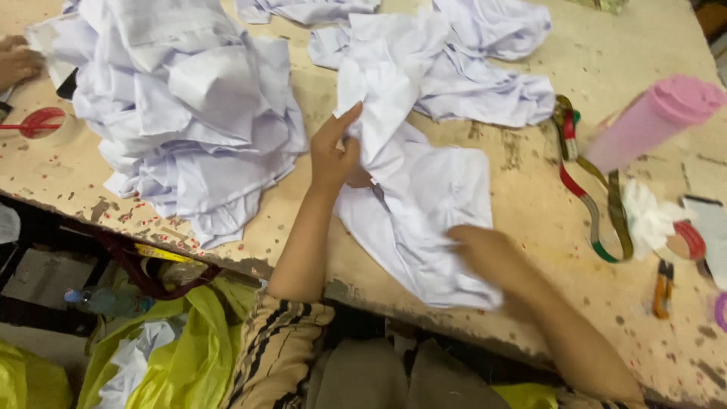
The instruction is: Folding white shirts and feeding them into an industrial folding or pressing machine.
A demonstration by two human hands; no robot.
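A white garment (432,204) lies spread on the worn beige table (530,227) in front of me. My left hand (333,151) pinches a fold of this garment at its upper left, thumb and fingers closed on the cloth. Blurred by motion, my right hand (485,254) rests flat on the garment's lower right part, fingers apart. More crumpled white cloth (462,68) trails from the garment toward the far side.
A large heap of white garments (182,106) fills the left of the table. A pink bottle (651,121), a coloured measuring tape (598,197), small snips (663,288) and scraps lie right. Another person's hand (17,60) shows far left. Yellow bags (174,341) sit below the edge.
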